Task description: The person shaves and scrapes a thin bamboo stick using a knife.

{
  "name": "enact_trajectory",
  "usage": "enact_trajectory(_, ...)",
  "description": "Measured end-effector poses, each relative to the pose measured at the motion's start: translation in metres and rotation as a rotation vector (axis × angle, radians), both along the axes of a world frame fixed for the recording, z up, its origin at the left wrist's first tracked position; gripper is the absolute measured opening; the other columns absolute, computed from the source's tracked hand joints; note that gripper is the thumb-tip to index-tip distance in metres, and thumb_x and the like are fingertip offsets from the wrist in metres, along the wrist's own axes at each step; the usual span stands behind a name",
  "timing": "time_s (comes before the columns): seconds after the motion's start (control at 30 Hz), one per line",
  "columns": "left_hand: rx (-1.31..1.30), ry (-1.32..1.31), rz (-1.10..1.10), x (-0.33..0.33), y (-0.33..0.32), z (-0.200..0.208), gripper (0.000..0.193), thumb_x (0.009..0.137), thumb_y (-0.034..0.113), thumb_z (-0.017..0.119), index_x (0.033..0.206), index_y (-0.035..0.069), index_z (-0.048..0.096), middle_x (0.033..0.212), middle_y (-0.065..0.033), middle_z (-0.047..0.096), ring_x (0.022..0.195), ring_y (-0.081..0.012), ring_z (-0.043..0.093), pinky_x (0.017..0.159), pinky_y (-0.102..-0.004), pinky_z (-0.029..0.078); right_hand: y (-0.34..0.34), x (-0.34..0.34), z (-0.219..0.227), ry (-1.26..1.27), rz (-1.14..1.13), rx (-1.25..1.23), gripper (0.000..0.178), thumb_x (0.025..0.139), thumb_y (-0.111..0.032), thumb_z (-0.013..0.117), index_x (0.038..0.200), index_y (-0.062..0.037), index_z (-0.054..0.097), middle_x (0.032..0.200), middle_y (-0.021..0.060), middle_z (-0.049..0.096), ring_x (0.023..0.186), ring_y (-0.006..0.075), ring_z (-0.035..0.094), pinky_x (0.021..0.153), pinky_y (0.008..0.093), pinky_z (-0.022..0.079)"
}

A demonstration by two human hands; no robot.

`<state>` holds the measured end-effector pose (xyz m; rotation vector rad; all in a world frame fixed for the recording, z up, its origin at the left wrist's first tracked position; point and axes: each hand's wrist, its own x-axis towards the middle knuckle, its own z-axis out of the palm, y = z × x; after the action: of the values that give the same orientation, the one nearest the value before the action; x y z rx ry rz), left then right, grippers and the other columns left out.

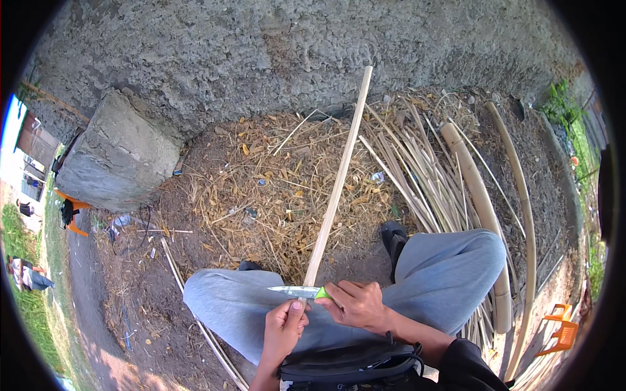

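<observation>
A long pale bamboo strip [339,176] stretches away from my lap toward the rough wall. Its near end is gripped by my left hand [285,326], the fingers closed round it and the thumb on top. In my right hand [358,305] is a knife [293,291] with a bright green handle, the fist wrapped round it. The blade points left and lies across the strip just beyond my left thumb. Whether the edge is cutting into the bamboo I cannot tell.
Split bamboo strips [417,163] lie in a heap to the right, beside a thick bamboo pole [479,208] and a thinner curved pole [521,189]. A concrete block [120,156] stands at the far left against the wall [248,58]. An orange plastic chair [562,329] is at lower right.
</observation>
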<state>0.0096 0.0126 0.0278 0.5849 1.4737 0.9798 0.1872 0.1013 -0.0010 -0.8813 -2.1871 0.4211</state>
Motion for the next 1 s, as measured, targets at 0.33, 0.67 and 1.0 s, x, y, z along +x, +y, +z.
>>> enact_trajectory(0.33,0.1,0.118,-0.038,0.001,-0.006,-0.01,0.032,0.107,0.026,0.05,0.102,-0.003,0.062,0.063,0.001,0.048,0.049,-0.0016,0.035,0.044,-0.0197,0.027,0.007,0.005,0.003,-0.008,-0.078,-0.052,0.027,0.084,-0.031,0.077,0.09,-0.0062,0.067,0.062,0.0016,0.056,0.046,0.0194,0.059,0.037,0.0352,0.042)
enact_trajectory(0.67,-0.143,-0.464,-0.036,-0.015,0.0,-0.003,0.035,0.108,0.032,0.043,0.094,0.002,0.054,0.059,0.0052,0.032,0.045,-0.0033,0.025,0.042,-0.0219,0.019,0.003,0.003,0.003,0.006,-0.006,-0.017,0.027,0.084,-0.028,0.077,0.093,-0.005,0.067,0.061,0.0018,0.055,0.046,0.0194,0.06,0.037,0.0347,0.042)
enact_trajectory(1.0,-0.183,-0.711,-0.088,-0.016,0.006,-0.014,0.035,0.109,0.034,0.039,0.087,0.007,0.048,0.059,0.007,0.03,0.046,-0.0024,0.024,0.039,-0.0216,0.016,0.005,0.003,-0.004,0.041,0.005,-0.02,0.025,0.084,-0.028,0.078,0.091,-0.006,0.068,0.061,0.0025,0.055,0.044,0.0208,0.059,0.037,0.0352,0.042)
